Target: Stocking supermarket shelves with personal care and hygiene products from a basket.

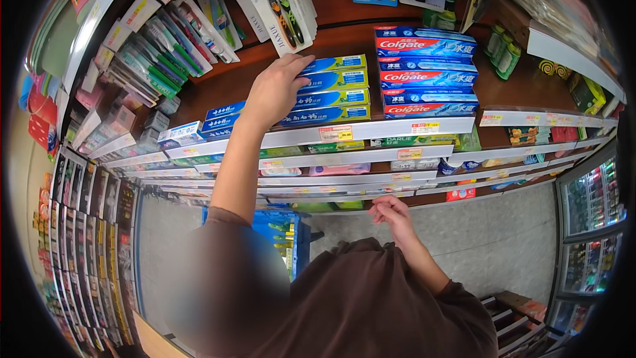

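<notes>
My left hand (273, 90) lies over the left part of a stack of blue and yellow-green toothpaste boxes (332, 98) on the top shelf, its fingers on the upper boxes; whether it grips one I cannot tell. To the left of my wrist are more blue boxes (216, 124) and a white and blue box (181, 133). On the right stands a stack of Colgate toothpaste boxes (427, 75). My right hand (390, 210) hangs low in front of the lower shelves, fingers curled, with no object visible in it.
Packaged toothbrushes (280, 7) hang behind the boxes, and more (171, 42) stand at the left. Price labels line the white shelf edge (293, 135). A blue crate (296, 238) holding goods stands on the floor below. A glass-doored cooler (591, 238) is at the far right.
</notes>
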{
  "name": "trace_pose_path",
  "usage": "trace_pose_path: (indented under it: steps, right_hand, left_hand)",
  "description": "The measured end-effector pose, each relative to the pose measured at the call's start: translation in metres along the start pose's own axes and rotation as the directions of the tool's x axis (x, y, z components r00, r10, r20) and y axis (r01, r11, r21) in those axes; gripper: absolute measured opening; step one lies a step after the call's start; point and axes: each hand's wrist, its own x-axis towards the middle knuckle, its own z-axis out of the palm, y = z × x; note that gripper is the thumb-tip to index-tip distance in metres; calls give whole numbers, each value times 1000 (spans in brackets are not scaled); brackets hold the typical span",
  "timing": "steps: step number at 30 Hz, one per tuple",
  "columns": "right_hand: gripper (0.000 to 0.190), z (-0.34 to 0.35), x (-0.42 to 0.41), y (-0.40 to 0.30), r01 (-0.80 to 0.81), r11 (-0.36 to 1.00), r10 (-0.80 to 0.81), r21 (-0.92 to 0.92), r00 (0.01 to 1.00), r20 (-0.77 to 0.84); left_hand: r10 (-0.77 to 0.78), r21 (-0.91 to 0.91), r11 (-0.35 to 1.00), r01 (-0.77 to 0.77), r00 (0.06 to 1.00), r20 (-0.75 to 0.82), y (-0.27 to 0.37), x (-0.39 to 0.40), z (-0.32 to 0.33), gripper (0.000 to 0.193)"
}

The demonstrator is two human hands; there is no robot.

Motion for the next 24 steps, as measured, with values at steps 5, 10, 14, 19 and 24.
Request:
trace_pose_path:
  steps: [5,10,14,19,24]
  right_hand:
    - [22,11,2,7,-57,998,59,-36,996,61]
    - [20,24,2,24,-109,992,114,-67,990,79]
    - [19,39,7,35,-136,985,146,-105,984,103]
    - [17,63,7,42,-137,982,152,-128,981,121]
    - [16,71,0,49,-133,983,143,-128,988,67]
  left_hand:
    - [64,13,998,-63,982,-176,0,-12,-2,34]
    - [-171,-248,964,92,933,-316,-16,-49,-8,25]
    - [-383,-261,914,312,877,-292,-35,-72,-2,40]
    - [-304,-49,953,300,946,-117,-29,-72,14,90]
    - [-369,-127,924,361,928,-54,-27,-71,22,91]
